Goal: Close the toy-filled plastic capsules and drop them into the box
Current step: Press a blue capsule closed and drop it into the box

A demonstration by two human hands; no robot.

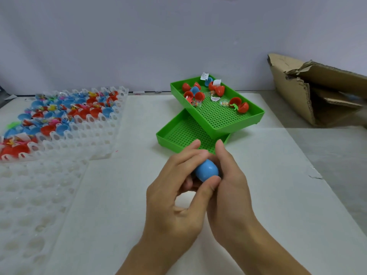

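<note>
Both my hands grasp one blue egg-shaped plastic capsule [207,170] above the white table sheet [278,195]: my left hand [174,197] curls round it from the left with the thumb laid across its near end, my right hand [230,187] cups it from the right, fingers pointing away from me. Most of the capsule is hidden by my fingers, so I cannot tell whether its halves are fully shut. Just beyond my fingertips lies a green perforated plastic tray [168,135]; a second green perforated tray [218,114] rests crosswise on top of it, holding open red and blue capsule halves, small toys and paper slips. Far left, a white translucent plastic cell rack [83,126] holds many toy-filled red and blue capsules; another white cell rack [35,195] lies nearer me. The torn brown cardboard box [317,92] stands far right, well apart from my hands.
</note>
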